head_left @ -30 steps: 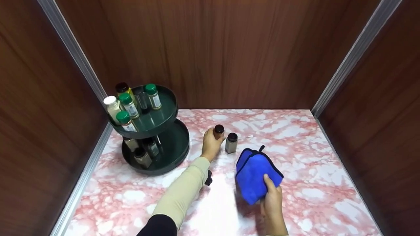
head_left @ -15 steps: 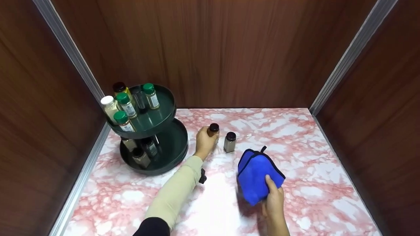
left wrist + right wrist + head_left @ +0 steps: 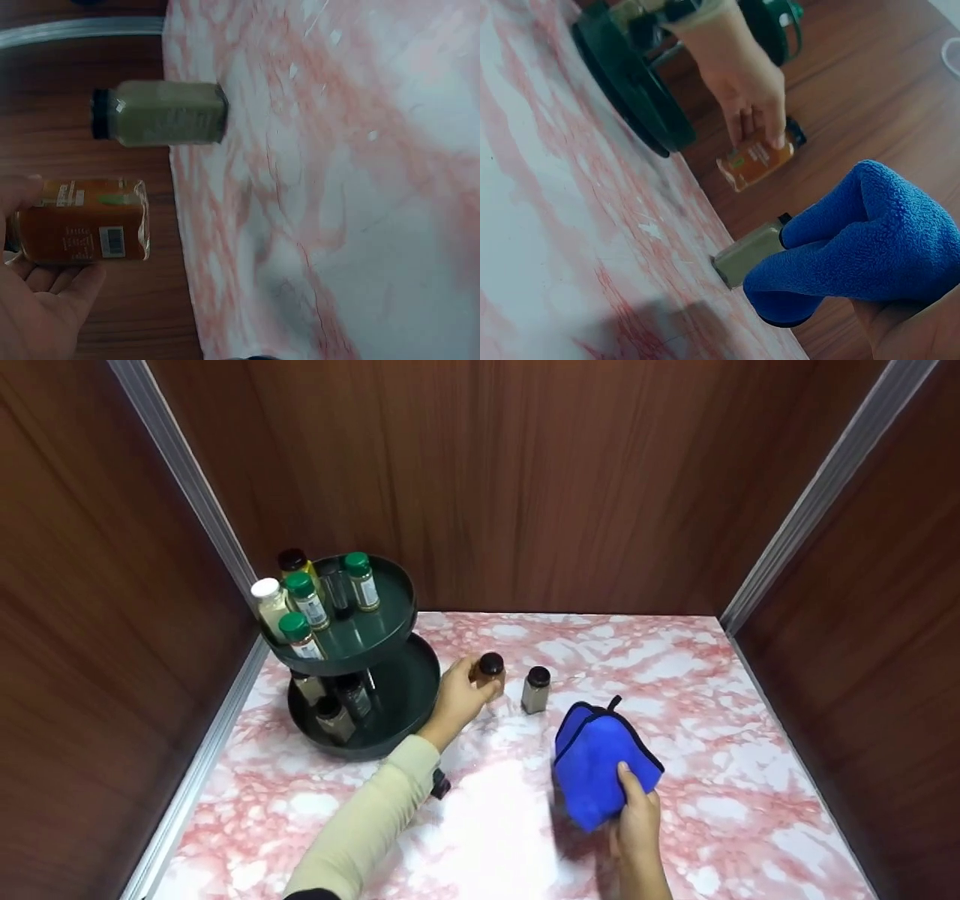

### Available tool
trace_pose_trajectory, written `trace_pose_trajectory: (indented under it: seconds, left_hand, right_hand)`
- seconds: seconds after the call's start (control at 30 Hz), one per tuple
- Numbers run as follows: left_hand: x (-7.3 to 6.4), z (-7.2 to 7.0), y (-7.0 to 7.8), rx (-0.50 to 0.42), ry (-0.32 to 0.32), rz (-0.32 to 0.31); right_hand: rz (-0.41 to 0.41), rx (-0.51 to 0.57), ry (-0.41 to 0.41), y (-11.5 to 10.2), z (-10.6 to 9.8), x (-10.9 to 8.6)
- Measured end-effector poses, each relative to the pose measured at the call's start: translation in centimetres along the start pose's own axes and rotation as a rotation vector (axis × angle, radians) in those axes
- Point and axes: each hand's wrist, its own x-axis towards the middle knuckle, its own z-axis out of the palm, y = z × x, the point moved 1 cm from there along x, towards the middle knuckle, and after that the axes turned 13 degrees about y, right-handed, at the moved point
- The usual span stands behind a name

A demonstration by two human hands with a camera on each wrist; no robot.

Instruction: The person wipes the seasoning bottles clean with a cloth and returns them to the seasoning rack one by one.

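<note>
Evidently off the tabletop, an orange-brown jar (image 3: 86, 225) with a dark cap sits in the grip of the left hand (image 3: 459, 695), its fingers and thumb curled round the upper part. Near it, on the side toward the right hand (image 3: 639, 817), a greenish jar (image 3: 535, 699), also dark-capped, stands upright on the table (image 3: 720, 802). Well apart from the left hand, the right hand pinches a folded blue cloth (image 3: 600, 761) with black edging, thumb on top. To the left of the left hand stands a dark green two-tier stand (image 3: 379, 622); its upper tray bears three green-capped bottles (image 3: 366, 586), a white-capped bottle (image 3: 274, 606) and others, while its lower tray holds more jars (image 3: 335, 726). Pink-and-white marbling covers the table, and brown wood-grain panels (image 3: 525, 487) surround it.
</note>
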Motion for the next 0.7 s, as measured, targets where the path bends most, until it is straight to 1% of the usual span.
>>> trace_pose_trajectory:
  seconds: [0.17, 0.27, 0.33, 0.47, 0.53, 0.7]
  left_hand:
    - [-2.1, -1.4, 0.6, -0.057, -0.098, 0.021]
    - [-3.3, -2.1, 0.6, -0.095, -0.155, 0.043]
    - [-4.2, -2.3, 0.7, -0.132, -0.182, 0.048]
    - [-6.3, -2.4, 0.9, -0.181, -0.214, 0.036]
    - [-7.3, -2.3, 0.9, -0.183, -0.227, 0.026]
    - [-9.4, -2.0, 0.4, -0.211, -0.266, -0.008]
  right_hand:
    - [0.008, -0.010, 0.010, -0.3, 0.0, 0.0]
    - [0.016, -0.002, 0.016, -0.5, 0.1, -0.1]
    - [0.017, -0.001, 0.011, -0.5, 0.1, -0.1]
    - [0.023, 0.004, -0.003, -0.4, 0.3, -0.1]
    - [0.024, 0.006, -0.006, -0.3, 0.4, -0.1]
    - [0.017, 0.006, -0.019, 0.2, 0.8, -0.1]
